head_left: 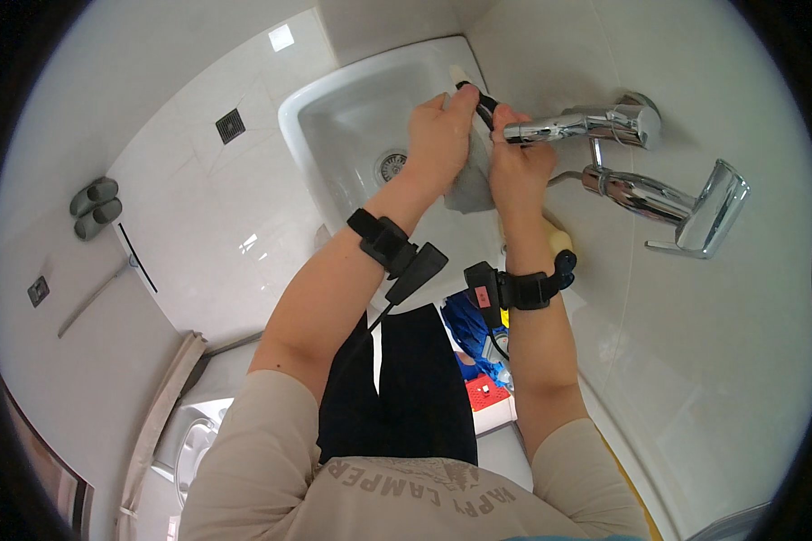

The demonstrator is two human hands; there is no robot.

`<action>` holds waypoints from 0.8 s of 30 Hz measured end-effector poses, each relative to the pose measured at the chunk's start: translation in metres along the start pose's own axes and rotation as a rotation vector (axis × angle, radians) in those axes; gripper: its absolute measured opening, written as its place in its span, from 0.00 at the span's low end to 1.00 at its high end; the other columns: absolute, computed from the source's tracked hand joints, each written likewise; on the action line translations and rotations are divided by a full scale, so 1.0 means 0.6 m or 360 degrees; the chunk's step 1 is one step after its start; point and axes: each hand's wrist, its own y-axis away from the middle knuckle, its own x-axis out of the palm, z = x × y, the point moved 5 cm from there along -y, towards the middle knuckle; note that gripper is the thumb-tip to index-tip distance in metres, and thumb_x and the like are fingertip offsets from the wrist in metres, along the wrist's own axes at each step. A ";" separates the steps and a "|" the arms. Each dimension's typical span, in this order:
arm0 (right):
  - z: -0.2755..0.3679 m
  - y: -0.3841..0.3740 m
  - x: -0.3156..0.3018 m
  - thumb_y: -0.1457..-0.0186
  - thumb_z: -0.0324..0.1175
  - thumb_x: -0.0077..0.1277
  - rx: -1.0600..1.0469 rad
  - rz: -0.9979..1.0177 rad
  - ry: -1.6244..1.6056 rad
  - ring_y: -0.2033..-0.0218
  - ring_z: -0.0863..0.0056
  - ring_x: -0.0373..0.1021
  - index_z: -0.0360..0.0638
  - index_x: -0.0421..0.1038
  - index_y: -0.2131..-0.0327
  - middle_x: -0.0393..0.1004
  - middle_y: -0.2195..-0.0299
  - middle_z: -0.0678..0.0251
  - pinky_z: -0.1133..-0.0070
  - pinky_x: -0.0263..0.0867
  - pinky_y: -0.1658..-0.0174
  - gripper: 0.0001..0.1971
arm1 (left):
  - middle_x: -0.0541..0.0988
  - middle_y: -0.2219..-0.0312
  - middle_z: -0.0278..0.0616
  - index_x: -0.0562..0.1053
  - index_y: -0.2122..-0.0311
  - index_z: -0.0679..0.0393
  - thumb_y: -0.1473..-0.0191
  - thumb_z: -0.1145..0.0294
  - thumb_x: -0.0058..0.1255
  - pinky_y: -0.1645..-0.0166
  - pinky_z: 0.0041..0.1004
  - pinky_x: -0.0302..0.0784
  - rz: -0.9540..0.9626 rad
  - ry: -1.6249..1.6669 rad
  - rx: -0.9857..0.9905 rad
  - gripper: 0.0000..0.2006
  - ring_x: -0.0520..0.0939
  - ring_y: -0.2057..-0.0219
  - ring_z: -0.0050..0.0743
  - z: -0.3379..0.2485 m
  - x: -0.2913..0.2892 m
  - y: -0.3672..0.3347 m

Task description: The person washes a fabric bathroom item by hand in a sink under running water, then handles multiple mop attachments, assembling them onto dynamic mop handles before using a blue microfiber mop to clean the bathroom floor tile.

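Observation:
Over the far right part of a white sink [309, 135], my left hand [438, 140] is closed, its thumb and fingers pinching a grey cloth [469, 187]. A short dark strip [485, 105] stretches between my two hands; I cannot tell whether it belongs to the cloth. My right hand [521, 171] is closed at the strip's near end, beside the spout of a chrome faucet [559, 126]. The cloth hangs down between the hands into the basin. A small cream-coloured thing [460, 74] shows just beyond my left fingertips.
The faucet's lower body and lever [695, 216] jut from the right wall. A pale yellow object [558, 239] sits by my right wrist. Grey slippers [96, 207] hang at the far left. A floor drain [230, 126] lies left of the sink, and a red item [485, 393] lies below.

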 end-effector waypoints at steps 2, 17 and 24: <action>-0.004 -0.006 0.002 0.49 0.45 0.51 0.0021 -0.0001 -0.0033 0.80 0.80 0.62 0.33 0.70 0.79 0.68 0.85 0.64 0.78 0.59 0.74 0.20 | 0.69 0.78 0.37 0.68 0.73 0.64 0.49 0.48 0.47 0.69 0.25 0.64 0.0105 0.0122 0.0013 0.23 0.65 0.75 0.20 -0.004 -0.003 0.000; -0.051 0.021 0.013 0.42 0.36 0.34 0.0188 0.0106 -0.0555 0.54 0.67 0.63 0.36 0.61 0.52 0.67 0.57 0.58 0.74 0.55 0.49 0.18 | 0.71 0.59 0.38 0.66 0.53 0.56 0.51 0.61 0.55 0.54 0.29 0.66 0.0120 0.0780 -0.0174 0.21 0.70 0.57 0.25 -0.003 -0.070 0.025; -0.024 0.005 0.032 0.47 0.44 0.49 0.0795 0.0260 -0.1473 0.57 0.74 0.65 0.46 0.64 0.56 0.67 0.59 0.69 0.75 0.62 0.53 0.19 | 0.73 0.63 0.38 0.67 0.52 0.63 0.51 0.64 0.55 0.54 0.23 0.65 0.0297 0.0025 0.0013 0.22 0.72 0.60 0.24 -0.017 -0.064 0.044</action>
